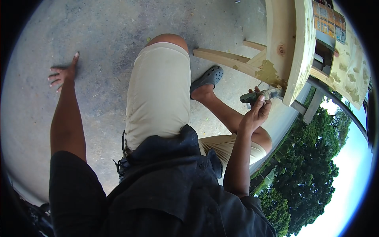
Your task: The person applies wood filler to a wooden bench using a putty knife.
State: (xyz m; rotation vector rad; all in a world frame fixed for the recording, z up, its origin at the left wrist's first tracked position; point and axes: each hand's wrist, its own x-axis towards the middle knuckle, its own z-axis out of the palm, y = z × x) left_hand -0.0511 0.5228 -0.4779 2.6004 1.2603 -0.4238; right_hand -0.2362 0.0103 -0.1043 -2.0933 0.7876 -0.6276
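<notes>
Right hand (256, 112) grips paintbrush (260, 96) by its handle, fingers closed around it; bristles touch the edge of the pale wooden board (290, 39), just beside a greenish paint patch (268, 73). Left hand (63, 73) is open, fingers spread, flat on the concrete floor (98, 35). Grey clog (207, 78) sits near the wooden leg (225, 59).

left hand (63, 74) flat on the floor (110, 35) at 10 o'clock | right hand (257, 110) at 3 o'clock, brush (263, 95) in it, tip touching the wooden frame (294, 47) | shoe (208, 78) between knee and frame
</notes>
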